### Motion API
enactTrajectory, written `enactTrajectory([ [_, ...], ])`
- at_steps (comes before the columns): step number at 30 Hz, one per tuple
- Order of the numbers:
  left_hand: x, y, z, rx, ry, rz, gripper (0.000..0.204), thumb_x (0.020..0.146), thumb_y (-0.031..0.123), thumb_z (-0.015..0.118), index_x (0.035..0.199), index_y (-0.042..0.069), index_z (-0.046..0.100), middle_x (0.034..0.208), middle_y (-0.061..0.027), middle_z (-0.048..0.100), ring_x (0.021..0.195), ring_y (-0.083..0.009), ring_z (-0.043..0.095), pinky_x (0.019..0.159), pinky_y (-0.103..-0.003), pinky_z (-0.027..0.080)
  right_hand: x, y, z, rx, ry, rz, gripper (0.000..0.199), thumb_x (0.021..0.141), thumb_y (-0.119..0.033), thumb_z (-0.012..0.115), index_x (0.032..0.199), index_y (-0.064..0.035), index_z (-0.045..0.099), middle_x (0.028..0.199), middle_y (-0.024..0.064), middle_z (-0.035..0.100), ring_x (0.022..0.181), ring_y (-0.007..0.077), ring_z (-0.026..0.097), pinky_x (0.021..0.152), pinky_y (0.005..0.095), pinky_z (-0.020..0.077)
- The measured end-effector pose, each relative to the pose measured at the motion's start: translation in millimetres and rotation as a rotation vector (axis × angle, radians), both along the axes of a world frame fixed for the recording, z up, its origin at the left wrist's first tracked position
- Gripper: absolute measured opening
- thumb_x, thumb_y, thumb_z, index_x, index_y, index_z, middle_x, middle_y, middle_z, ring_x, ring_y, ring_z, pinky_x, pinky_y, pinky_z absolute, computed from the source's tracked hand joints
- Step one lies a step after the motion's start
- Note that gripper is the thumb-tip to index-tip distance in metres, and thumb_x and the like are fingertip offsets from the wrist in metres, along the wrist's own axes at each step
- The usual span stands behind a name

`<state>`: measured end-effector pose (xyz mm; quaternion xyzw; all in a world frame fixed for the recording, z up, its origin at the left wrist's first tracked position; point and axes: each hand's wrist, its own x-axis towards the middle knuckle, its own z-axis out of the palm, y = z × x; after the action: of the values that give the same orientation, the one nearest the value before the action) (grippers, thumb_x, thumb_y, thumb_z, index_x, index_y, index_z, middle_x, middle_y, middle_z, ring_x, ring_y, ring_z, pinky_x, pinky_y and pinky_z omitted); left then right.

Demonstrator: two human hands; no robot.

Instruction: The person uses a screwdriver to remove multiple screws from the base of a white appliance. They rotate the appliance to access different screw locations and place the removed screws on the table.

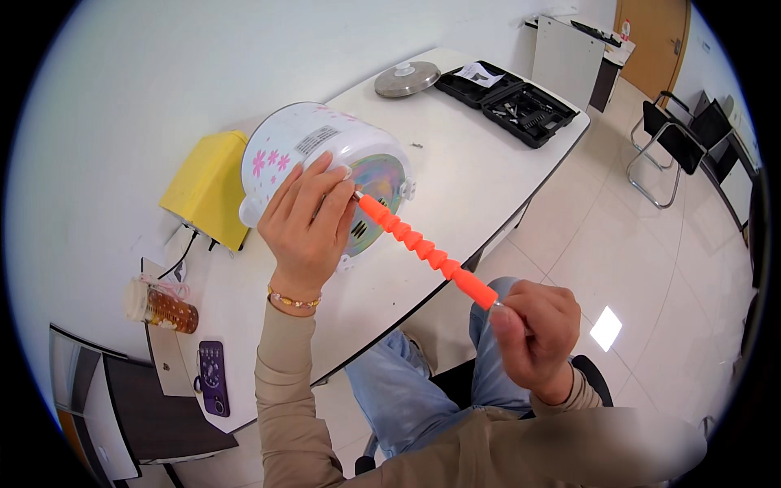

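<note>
A white rice cooker [313, 150] with pink flower prints lies tipped on its side on the white tabletop [472, 175], its shiny underside turned toward the person. The left hand [309, 224] is spread over the cooker's lower rim, fingers curved against the body and the base, steadying it. The right hand [533, 333] is closed around the far end of a long orange screwdriver [427, 250] with a ribbed handle — the tool slants up and to the left, and its tip meets the cooker's underside just beside the left fingertips. Behind the cooker, touching or nearly touching it, sits a yellow box [210, 187] with a dark cable running from it. Farther along the tabletop rest a metal lid [407, 80] and an open black tool case [508, 99], well apart from the hands. Near the left edge stand a jar [163, 307] with a pale cap and a purple phone [213, 377] — both close to a laptop corner [172, 366]. A black folding chair [671, 142] stands on the tiled floor.
</note>
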<state>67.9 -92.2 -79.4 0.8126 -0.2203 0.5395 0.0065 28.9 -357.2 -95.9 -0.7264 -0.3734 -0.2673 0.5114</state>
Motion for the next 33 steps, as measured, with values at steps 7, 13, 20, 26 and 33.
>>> enactTrajectory([
  [7, -0.3, -1.5, -1.8, 0.037, -0.025, -0.012, 0.018, 0.070, -0.001, 0.071, 0.086, 0.003, 0.066, 0.090, -0.0072, 0.067, 0.094, -0.0309, 0.067, 0.081, -0.042, 0.055, -5.4, -3.4, -0.9, 0.046, 0.121, 0.010, 0.019, 0.080, -0.001, 0.062, 0.063, -0.0029, 0.053, 0.048, 0.0037, 0.038, 0.037, 0.0156, 0.035, 0.037, 0.0306, 0.0236],
  [13, 2.6, 2.1, -2.8, -0.009, -0.028, -0.026, 0.020, 0.068, -0.004, 0.071, 0.086, 0.002, 0.065, 0.088, -0.0082, 0.067, 0.092, -0.0301, 0.068, 0.078, -0.039, 0.056, -3.8, 2.3, 1.4, 0.040, 0.162, 0.072, 0.019, 0.083, -0.001, 0.060, 0.064, -0.0021, 0.053, 0.049, 0.0040, 0.040, 0.039, 0.0129, 0.037, 0.039, 0.0297, 0.0263],
  [20, 2.7, 4.3, -2.3, -0.053, -0.037, -0.035, 0.022, 0.065, -0.007, 0.073, 0.082, 0.002, 0.063, 0.086, -0.0080, 0.066, 0.088, -0.0292, 0.068, 0.074, -0.034, 0.056, 10.5, -0.2, 9.0, 0.226, 1.042, 0.585, 0.028, 0.098, -0.022, 0.043, 0.082, -0.0021, 0.055, 0.052, 0.0001, 0.044, 0.043, 0.0065, 0.038, 0.041, 0.0233, 0.0277],
  [26, 4.1, 3.5, -2.8, -0.049, -0.039, -0.035, 0.022, 0.065, -0.005, 0.073, 0.082, 0.003, 0.063, 0.086, -0.0073, 0.066, 0.088, -0.0277, 0.069, 0.073, -0.034, 0.056, 49.7, 25.7, 24.5, 0.201, 1.647, 0.998, 0.044, 0.101, -0.042, 0.031, 0.102, -0.0027, 0.051, 0.063, 0.0074, 0.055, 0.040, 0.0123, 0.043, 0.035, 0.0247, 0.0301],
  [33, 6.5, 9.8, -8.0, -0.053, -0.083, -0.013, 0.016, 0.069, 0.012, 0.075, 0.079, 0.007, 0.064, 0.085, -0.0014, 0.065, 0.090, -0.0228, 0.068, 0.078, -0.039, 0.056, 81.6, 77.2, 44.4, 0.109, 1.744, 1.114, 0.038, 0.102, -0.039, 0.032, 0.104, -0.0057, 0.051, 0.062, 0.0070, 0.051, 0.036, 0.0115, 0.035, 0.034, 0.0251, 0.0275],
])
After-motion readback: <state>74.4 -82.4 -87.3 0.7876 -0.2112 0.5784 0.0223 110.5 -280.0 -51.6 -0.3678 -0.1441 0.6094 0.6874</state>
